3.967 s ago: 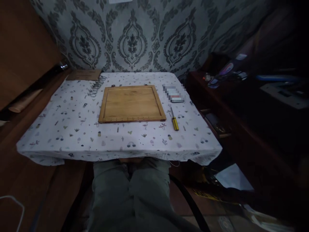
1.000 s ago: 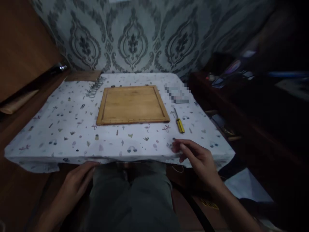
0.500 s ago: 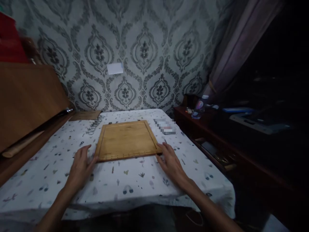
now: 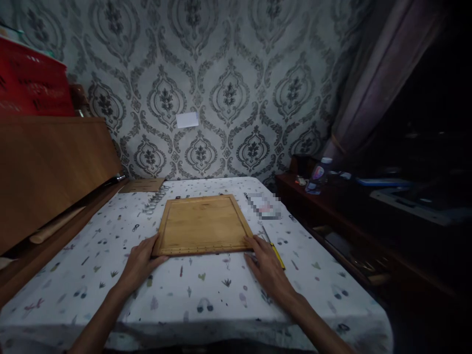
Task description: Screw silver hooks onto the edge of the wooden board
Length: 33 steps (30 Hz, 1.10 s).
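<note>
One rectangular yellow-brown wooden board [image 4: 202,223] lies flat on white printed tablecloth [image 4: 175,307], between both hands. Left hand [image 4: 142,258]: touches near-left corner. Right hand [image 4: 267,260]: touches near-right corner. Closure of grip: cannot tell.

It's white cloth with little cacti and sunglasses across this cloth-covered table [image 4: 177,295], folks, and its near edge falls away at 6 o'clock. We make the wooden board [image 4: 204,223] our dial's hub, lying flat on the cloth. Round to 10 o'clock we go: a row of wire loops [image 4: 154,200], and beyond it, towards 11, a flat brown sheet [image 4: 142,185] in the far corner. Over at 2 we have a flat item [image 4: 264,206], its detail pixelated! And at 4, there's our yellow-handled screwdriver [image 4: 278,256], shaft pointing towards 11.
</note>
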Available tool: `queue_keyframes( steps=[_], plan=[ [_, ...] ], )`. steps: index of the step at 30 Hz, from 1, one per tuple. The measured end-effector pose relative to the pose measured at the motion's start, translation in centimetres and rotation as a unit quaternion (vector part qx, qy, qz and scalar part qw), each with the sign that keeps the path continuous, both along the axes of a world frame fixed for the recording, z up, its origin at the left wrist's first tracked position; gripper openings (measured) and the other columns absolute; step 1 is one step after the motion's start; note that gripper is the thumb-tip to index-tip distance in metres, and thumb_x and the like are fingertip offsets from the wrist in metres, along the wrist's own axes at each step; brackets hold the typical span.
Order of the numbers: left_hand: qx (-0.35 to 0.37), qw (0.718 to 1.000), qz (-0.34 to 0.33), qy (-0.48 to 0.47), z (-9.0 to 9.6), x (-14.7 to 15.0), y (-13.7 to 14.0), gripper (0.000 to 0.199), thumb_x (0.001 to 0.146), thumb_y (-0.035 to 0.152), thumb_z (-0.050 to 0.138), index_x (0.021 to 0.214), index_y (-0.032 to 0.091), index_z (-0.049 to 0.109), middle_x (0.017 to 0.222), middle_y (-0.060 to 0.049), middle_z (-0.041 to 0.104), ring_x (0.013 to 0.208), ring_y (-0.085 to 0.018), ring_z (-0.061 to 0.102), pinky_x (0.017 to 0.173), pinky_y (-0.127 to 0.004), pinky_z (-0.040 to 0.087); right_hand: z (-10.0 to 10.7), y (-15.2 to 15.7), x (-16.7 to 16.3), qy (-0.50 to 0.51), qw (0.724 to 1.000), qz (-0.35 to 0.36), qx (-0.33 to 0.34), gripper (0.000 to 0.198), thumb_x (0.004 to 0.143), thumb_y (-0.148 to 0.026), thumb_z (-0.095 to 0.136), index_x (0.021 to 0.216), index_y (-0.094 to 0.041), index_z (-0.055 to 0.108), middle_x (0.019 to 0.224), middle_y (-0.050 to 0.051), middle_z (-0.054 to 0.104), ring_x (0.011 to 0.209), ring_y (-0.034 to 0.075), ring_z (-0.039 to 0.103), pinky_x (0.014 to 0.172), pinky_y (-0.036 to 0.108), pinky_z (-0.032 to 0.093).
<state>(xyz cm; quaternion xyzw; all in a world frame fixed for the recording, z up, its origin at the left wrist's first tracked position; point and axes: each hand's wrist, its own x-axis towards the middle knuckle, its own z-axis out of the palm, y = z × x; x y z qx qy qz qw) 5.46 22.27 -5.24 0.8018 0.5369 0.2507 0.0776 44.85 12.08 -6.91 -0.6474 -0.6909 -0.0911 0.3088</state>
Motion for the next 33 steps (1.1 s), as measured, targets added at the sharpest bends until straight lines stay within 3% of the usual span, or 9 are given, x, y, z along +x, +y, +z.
queue_keyframes(
  steps=[16, 24, 33],
  plan=[
    [0.010, 1.000, -0.003, 0.001, -0.4, -0.2, 0.6, 0.070, 0.084, 0.054, 0.057, 0.140, 0.013, 0.050, 0.137, -0.016, 0.062, 0.128, -0.036, 0.057, 0.108, -0.049, 0.045, 0.9, -0.1, -0.9, -0.045, 0.999, -0.010, -0.007, 0.033, 0.093, -0.019, 0.046, 0.122, -0.019, 0.062, 0.125, 0.016, 0.061, 0.112, 0.030, 0.062, 0.099, 0.049, 0.053],
    [0.006, 1.000, 0.002, 0.015, -0.3, -0.1, 0.7, 0.069, 0.083, 0.052, 0.060, 0.141, 0.016, 0.051, 0.139, -0.012, 0.062, 0.129, -0.032, 0.057, 0.108, -0.042, 0.046, 0.8, 0.5, -1.1, -0.033, 0.999, -0.012, -0.008, 0.033, 0.091, -0.018, 0.049, 0.121, -0.013, 0.063, 0.121, 0.020, 0.060, 0.111, 0.033, 0.058, 0.098, 0.051, 0.050],
    [0.002, 1.000, -0.008, 0.017, -0.1, -0.4, 0.8, 0.072, 0.084, 0.058, 0.053, 0.140, 0.013, 0.051, 0.136, -0.016, 0.063, 0.126, -0.035, 0.059, 0.107, -0.046, 0.047, 1.2, 0.2, -1.2, -0.031, 0.999, -0.025, -0.019, 0.029, 0.089, -0.016, 0.057, 0.118, -0.016, 0.061, 0.121, 0.014, 0.061, 0.109, 0.027, 0.059, 0.097, 0.045, 0.051]
  ],
)
